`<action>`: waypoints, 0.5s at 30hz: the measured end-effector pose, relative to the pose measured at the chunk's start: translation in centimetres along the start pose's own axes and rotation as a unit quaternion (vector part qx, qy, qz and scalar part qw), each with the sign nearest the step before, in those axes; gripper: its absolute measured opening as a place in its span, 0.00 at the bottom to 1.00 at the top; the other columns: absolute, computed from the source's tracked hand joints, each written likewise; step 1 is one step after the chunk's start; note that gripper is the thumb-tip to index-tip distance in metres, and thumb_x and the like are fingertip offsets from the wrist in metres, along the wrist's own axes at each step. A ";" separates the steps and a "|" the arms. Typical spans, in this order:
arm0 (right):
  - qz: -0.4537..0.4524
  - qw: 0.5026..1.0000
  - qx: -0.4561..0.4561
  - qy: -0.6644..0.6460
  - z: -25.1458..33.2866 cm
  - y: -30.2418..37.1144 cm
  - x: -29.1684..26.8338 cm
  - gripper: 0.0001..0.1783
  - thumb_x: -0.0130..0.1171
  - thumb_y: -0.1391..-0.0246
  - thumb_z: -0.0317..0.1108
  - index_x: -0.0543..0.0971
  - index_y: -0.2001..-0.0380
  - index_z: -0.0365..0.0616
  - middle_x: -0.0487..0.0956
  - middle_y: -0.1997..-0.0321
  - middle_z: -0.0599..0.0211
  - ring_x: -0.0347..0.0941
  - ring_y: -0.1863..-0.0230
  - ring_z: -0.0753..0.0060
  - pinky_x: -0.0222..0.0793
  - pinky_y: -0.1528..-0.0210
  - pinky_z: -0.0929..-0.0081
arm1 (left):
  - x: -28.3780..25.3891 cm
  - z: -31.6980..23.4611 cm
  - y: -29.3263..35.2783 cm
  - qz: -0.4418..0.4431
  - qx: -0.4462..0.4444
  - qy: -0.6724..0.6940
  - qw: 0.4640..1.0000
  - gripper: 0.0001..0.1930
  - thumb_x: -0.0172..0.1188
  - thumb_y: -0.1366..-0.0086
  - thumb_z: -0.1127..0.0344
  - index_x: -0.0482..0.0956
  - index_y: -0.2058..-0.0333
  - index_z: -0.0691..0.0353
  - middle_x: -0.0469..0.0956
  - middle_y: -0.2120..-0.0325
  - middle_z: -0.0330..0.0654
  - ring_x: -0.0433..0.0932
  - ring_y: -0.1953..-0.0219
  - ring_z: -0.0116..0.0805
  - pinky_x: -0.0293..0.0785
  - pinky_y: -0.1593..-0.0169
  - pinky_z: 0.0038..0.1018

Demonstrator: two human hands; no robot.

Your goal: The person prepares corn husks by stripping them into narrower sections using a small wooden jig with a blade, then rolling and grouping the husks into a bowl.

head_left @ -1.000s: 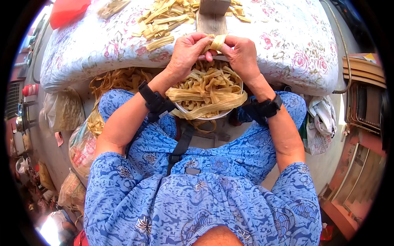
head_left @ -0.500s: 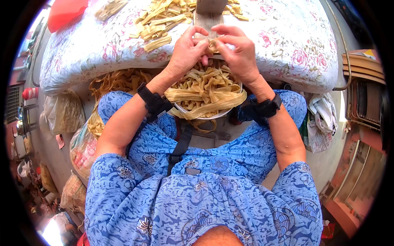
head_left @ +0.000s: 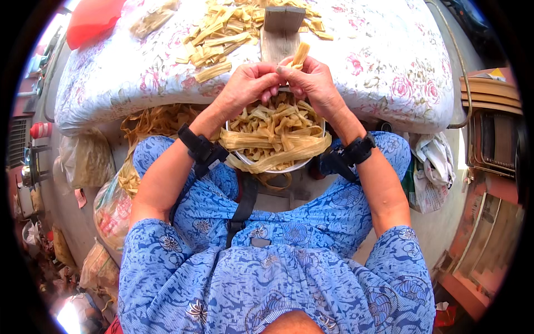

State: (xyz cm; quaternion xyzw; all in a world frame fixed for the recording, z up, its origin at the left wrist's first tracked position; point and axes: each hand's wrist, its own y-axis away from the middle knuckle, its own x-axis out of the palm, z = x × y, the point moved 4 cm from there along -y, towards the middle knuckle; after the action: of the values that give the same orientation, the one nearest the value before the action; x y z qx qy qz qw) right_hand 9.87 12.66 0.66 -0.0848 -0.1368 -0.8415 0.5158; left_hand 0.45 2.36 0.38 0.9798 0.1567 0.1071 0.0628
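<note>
My right hand (head_left: pixel 312 83) is closed round a flat, folded strip of yellow dried husk (head_left: pixel 301 54), whose end sticks up above the fingers. Close against it, my left hand (head_left: pixel 255 83) is closed with thumb and fingertips pinched together; what lies in that pinch is hidden. Both hands meet at the cloth's near edge, by a wooden board (head_left: pixel 276 47) with an upright wooden block (head_left: pixel 284 20). Just below them, between my knees, a white basin (head_left: pixel 303 163) is heaped with loose husk strips (head_left: pixel 272 125). Long strips lie across its near rim.
A flowered cloth (head_left: pixel 128 72) covers the table, with a pile of flat folded husk pieces (head_left: pixel 219 42) on it. A red bag (head_left: pixel 94 22) lies at far left. More husks (head_left: pixel 161 117) hang beneath the table edge. Plastic bags (head_left: pixel 86 157) stand on the floor at left.
Both hands have come slightly down toward me. The folded strip now stands up out of my right hand, where earlier it was mostly hidden between the fingers. My left fingers have closed in.
</note>
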 end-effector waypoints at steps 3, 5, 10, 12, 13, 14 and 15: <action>-0.059 0.998 0.000 -0.028 0.7 -0.5 0.0 0.05 0.61 0.55 0.30 0.75 0.76 0.41 0.70 0.83 0.78 0.57 0.86 0.91 0.50 0.85 0.91 | -1.0 0.1 -0.5 -0.016 -0.027 -0.041 0.999 0.08 0.53 0.39 0.64 0.76 0.69 0.63 0.69 0.81 0.27 0.60 0.82 0.12 0.56 0.79 0.11; -0.081 0.994 -0.008 -0.067 1.5 -1.0 -0.8 0.06 0.61 0.55 0.28 0.74 0.79 0.39 0.66 0.85 0.80 0.54 0.86 0.92 0.46 0.86 0.91 | -1.6 -0.7 -0.9 -0.018 0.012 -0.058 0.998 0.09 0.53 0.39 0.63 0.76 0.70 0.62 0.68 0.82 0.27 0.59 0.82 0.13 0.55 0.79 0.12; -0.125 0.989 -0.049 -0.060 2.7 -3.8 -3.1 0.06 0.60 0.54 0.28 0.74 0.80 0.41 0.67 0.84 0.78 0.57 0.86 0.90 0.51 0.85 0.91 | -3.5 -2.4 -3.9 -0.059 0.070 -0.157 0.983 0.09 0.54 0.39 0.62 0.76 0.71 0.62 0.67 0.84 0.27 0.60 0.82 0.13 0.56 0.78 0.12; -0.126 0.989 -0.057 -0.047 2.2 -5.3 -4.3 0.07 0.61 0.54 0.29 0.74 0.79 0.41 0.69 0.84 0.77 0.61 0.86 0.89 0.56 0.84 0.91 | -4.3 -2.7 -5.3 -0.066 0.089 -0.205 0.972 0.09 0.53 0.39 0.64 0.76 0.70 0.63 0.67 0.84 0.28 0.61 0.81 0.13 0.58 0.78 0.12; -0.137 0.988 -0.068 -0.029 2.0 -5.8 -4.1 0.07 0.61 0.54 0.30 0.74 0.79 0.41 0.70 0.84 0.77 0.62 0.86 0.88 0.57 0.84 0.91 | -4.7 -2.6 -6.0 -0.080 0.106 -0.217 0.967 0.08 0.53 0.39 0.64 0.76 0.70 0.63 0.67 0.83 0.28 0.62 0.81 0.13 0.58 0.77 0.12; -0.147 0.986 -0.079 -0.012 1.6 -6.3 -4.2 0.07 0.61 0.54 0.30 0.74 0.79 0.41 0.71 0.84 0.76 0.63 0.86 0.88 0.58 0.84 0.91 | -5.1 -2.3 -6.7 -0.094 0.123 -0.229 0.961 0.08 0.52 0.39 0.65 0.76 0.70 0.63 0.68 0.83 0.28 0.62 0.81 0.13 0.59 0.77 0.12; -0.154 0.984 -0.083 0.023 0.8 -6.9 -4.9 0.08 0.60 0.52 0.32 0.75 0.78 0.40 0.72 0.82 0.76 0.64 0.84 0.89 0.60 0.82 0.93 | -5.4 -1.9 -7.3 -0.107 0.140 -0.240 0.955 0.08 0.52 0.39 0.66 0.76 0.71 0.63 0.68 0.83 0.28 0.62 0.80 0.13 0.59 0.76 0.12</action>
State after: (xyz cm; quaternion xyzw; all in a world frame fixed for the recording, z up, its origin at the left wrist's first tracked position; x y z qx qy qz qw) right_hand 5.92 20.05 -1.00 -0.0856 -0.0659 -0.9211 0.3739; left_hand -7.12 7.69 0.07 0.9530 0.2546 -0.1619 -0.0278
